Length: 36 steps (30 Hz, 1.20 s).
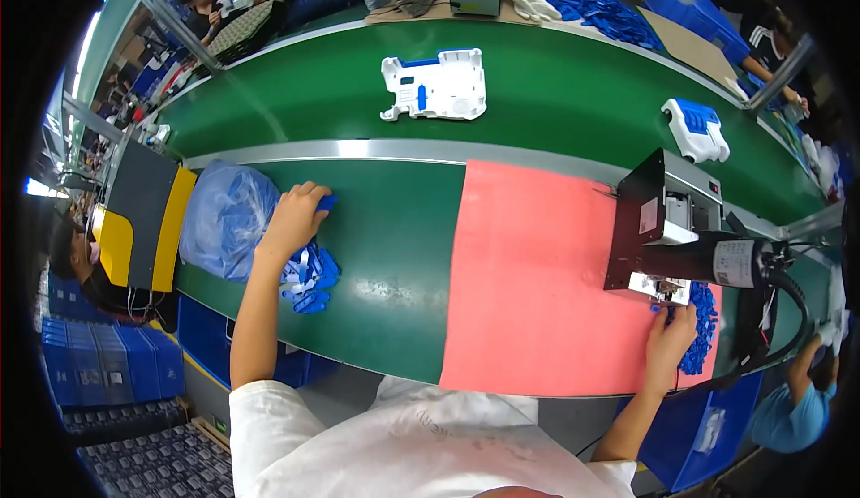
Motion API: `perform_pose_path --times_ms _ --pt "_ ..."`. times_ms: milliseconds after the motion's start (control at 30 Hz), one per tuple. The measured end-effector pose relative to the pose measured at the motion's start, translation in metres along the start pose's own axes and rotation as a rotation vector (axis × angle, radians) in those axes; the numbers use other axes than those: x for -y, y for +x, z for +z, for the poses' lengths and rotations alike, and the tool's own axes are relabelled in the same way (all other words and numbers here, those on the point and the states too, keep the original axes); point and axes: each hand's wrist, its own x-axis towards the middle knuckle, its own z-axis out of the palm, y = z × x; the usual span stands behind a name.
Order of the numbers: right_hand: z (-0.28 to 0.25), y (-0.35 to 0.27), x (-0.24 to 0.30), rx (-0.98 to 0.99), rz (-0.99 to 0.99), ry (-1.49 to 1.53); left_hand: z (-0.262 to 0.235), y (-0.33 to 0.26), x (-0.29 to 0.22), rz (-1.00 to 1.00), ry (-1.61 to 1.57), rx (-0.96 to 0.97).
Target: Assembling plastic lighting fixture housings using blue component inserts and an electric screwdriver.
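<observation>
My left hand [300, 216] is closed at the left of the green bench, with a small flat blue plastic piece [328, 202] at its fingertips. Beside it lies a clear bluish plastic bag [224, 220]. Below the hand is a loose pile of blue plastic parts [312, 287]. On the right, my right hand [670, 332] has its fingers drawn together at the metal fixture [658, 288] of a black bench machine [638, 220]. What those fingers hold is too small to make out. A heap of small blue parts [704, 328] lies right beside that hand.
A pink mat [537, 292] covers the bench's right part. Beyond a metal rail, a green conveyor [313, 86] carries a white-and-blue plastic housing [439, 86] and another housing [697, 129]. A yellow-and-black machine [143, 220] stands left. Black hoses [793, 301] curve at right. Other people work nearby.
</observation>
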Motion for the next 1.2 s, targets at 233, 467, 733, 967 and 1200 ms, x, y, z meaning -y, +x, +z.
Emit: perform_pose_path --times_ms 233,467,733,967,1200 --pt "-0.007 -0.003 -0.01 0.089 0.093 0.178 0.001 0.009 0.011 0.009 -0.152 0.033" --pt "-0.011 -0.009 -0.005 0.1 0.082 0.205 0.005 0.01 0.02 -0.074 -0.295 0.059" --pt "-0.016 -0.018 -0.006 -0.117 -0.02 0.206 -0.004 0.001 -0.001 -0.15 -0.454 -0.175" --pt "-0.053 -0.056 0.037 -0.001 0.323 0.95 0.012 0.017 -0.086 -0.015 -1.133 -0.123" --pt "-0.006 -0.056 0.081 0.801 0.618 1.788 0.044 0.046 -0.147 0.012 -1.45 0.133"
